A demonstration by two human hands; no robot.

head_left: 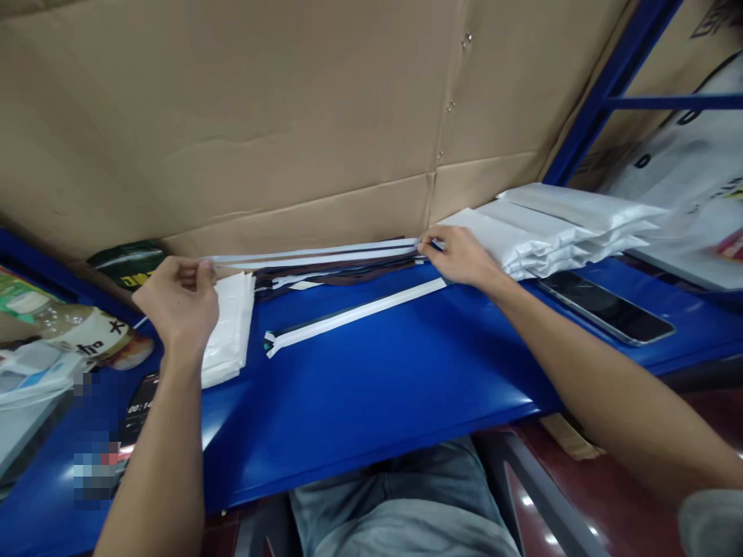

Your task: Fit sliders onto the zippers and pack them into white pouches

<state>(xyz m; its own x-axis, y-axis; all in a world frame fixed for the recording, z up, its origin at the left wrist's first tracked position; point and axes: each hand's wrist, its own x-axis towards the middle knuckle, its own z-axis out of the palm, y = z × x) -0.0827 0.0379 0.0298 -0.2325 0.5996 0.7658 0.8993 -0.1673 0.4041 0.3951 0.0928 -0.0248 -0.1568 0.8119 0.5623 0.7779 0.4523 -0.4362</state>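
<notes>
While left hand (pixel 177 298) and right hand (pixel 458 255) pinch white strips (pixel 313 254), possibly zippers, bag stack (pixel 557 224) nearby.

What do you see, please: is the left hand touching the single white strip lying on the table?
Apart. The head view shows folded white bags and blue table between the left hand and that single strip.

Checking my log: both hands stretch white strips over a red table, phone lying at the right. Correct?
No: the head view shows a blue table, not red. The left hand and right hand do stretch the white strips, and the phone lies at the right.
</notes>
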